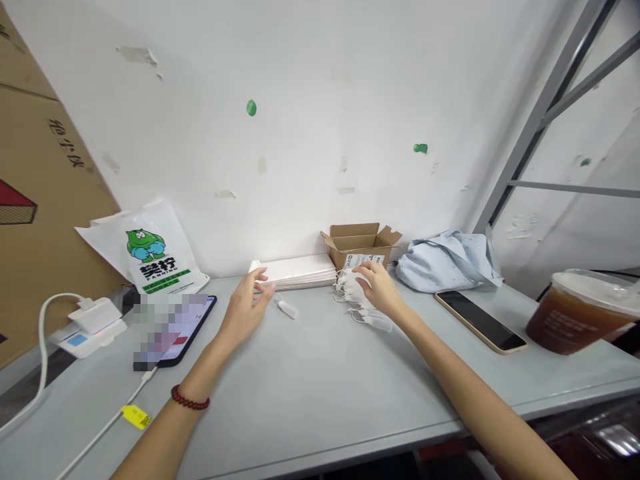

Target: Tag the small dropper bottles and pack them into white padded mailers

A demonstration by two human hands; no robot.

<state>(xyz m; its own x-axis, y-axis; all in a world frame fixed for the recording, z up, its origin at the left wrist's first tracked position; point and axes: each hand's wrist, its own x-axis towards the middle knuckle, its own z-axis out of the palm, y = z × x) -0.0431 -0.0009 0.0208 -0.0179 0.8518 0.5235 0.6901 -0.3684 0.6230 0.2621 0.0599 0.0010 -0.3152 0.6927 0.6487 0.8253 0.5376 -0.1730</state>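
My left hand (245, 307) is at the left end of a stack of flat white pieces (300, 270), its thumb and fingers slightly apart. Just right of its thumb lies one small whitish translucent tag-like piece (288, 307) with a thin loop. My right hand (380, 291) is over a pile of similar small pieces with white strings (356, 293), fingers curved and apart; its fingers partly cover the pile. Behind that pile stands an open small cardboard box (357, 240) with a printed label on its front.
On the left are a white printed bag (160, 250), a lit phone (185, 333) on a cable and a white charger (93, 323). On the right are a pale blue cloth bag (440, 263), a dark phone (480, 321) and a drink cup (575, 313). A wall closes off the grey table (320, 400).
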